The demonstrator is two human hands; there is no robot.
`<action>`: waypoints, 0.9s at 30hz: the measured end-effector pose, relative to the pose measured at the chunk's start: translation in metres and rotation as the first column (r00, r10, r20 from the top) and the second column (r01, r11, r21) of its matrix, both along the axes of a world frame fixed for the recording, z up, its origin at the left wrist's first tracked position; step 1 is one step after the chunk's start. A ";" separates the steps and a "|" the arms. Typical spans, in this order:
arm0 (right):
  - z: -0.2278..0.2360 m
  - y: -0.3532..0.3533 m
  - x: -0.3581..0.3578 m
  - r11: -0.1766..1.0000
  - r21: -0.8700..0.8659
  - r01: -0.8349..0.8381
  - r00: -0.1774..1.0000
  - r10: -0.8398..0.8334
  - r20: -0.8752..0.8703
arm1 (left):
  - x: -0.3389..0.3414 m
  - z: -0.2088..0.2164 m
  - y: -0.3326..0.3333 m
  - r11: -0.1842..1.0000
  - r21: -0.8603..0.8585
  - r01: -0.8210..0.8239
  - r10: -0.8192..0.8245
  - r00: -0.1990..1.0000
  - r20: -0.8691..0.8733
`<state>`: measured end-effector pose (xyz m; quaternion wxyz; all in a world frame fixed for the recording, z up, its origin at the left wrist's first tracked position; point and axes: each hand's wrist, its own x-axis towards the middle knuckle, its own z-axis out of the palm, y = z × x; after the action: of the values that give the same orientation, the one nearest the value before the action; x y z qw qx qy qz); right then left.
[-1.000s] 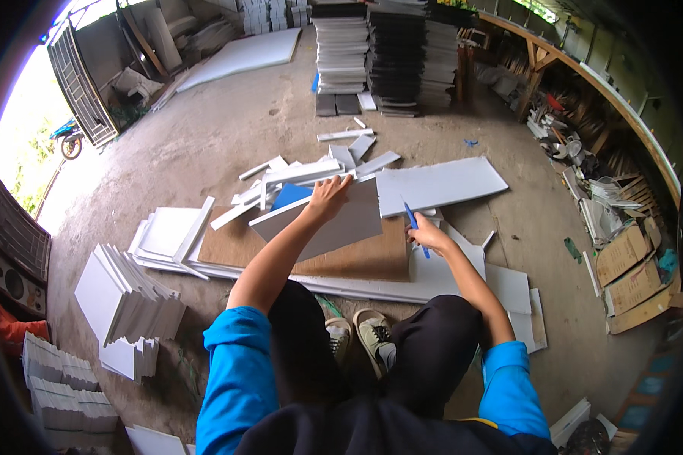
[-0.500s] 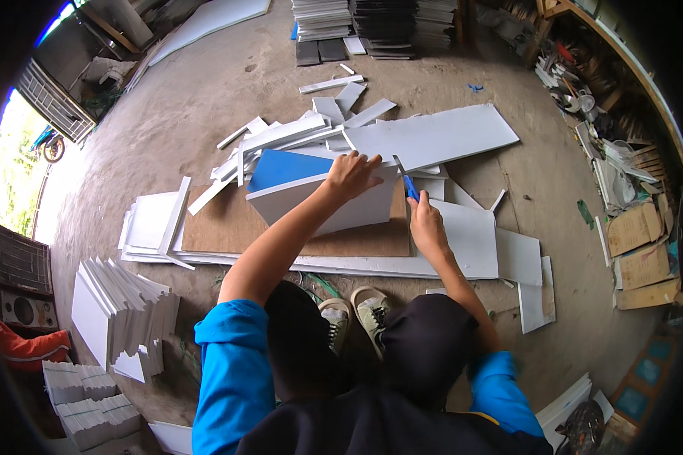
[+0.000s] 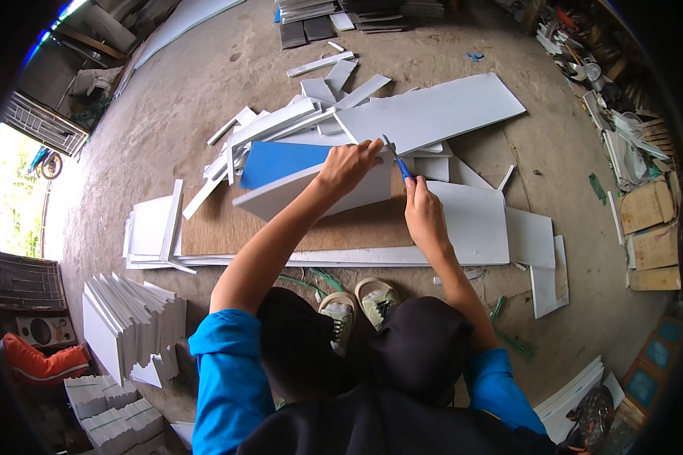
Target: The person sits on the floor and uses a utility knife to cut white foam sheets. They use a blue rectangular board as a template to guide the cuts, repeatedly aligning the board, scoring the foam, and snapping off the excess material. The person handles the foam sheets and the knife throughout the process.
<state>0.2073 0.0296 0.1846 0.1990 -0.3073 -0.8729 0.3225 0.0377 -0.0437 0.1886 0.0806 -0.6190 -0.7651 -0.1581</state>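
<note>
My left hand (image 3: 347,165) is closed over the upper edge of a white foam board (image 3: 364,189), near its right end. The board stands tilted above a brown wooden board (image 3: 231,227). Wrapped in my right hand (image 3: 426,212) is a utility knife (image 3: 404,167) with a blue handle. Its blade points up and away, close by the white board's right upper corner; whether they touch, I cannot tell. A blue panel (image 3: 281,163) lies just behind the white board, which covers part of it.
White offcut strips (image 3: 273,125) lie heaped beyond the blue panel, beside a long white sheet (image 3: 440,110). More white sheets (image 3: 470,227) lie under the wooden board. Stacked white pieces (image 3: 129,326) stand at left, cardboard (image 3: 653,227) at right. My shoes (image 3: 376,299) are close in front.
The view has shifted a little. The white board now leans differently, with less of its near face showing and more of the wooden board uncovered. Both hands keep their holds.
</note>
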 end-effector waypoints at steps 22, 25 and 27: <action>0.001 -0.004 0.013 0.999 0.050 -0.003 0.998 0.000 0.062 | 0.015 -0.005 0.001 0.999 -0.008 -0.053 0.053 0.998 -0.023; 0.001 -0.005 0.013 0.997 0.073 0.005 0.997 -0.011 0.080 | 0.016 -0.005 0.001 0.998 0.003 -0.055 0.055 0.998 -0.034; 0.001 -0.006 0.013 0.996 0.093 -0.001 0.997 -0.007 0.081 | 0.017 -0.005 0.001 0.998 0.008 -0.055 0.055 0.998 -0.031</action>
<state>0.2201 0.0233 0.1861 0.1779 -0.3119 -0.8938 0.2687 0.0544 -0.0427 0.1837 0.0993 -0.5997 -0.7799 -0.1489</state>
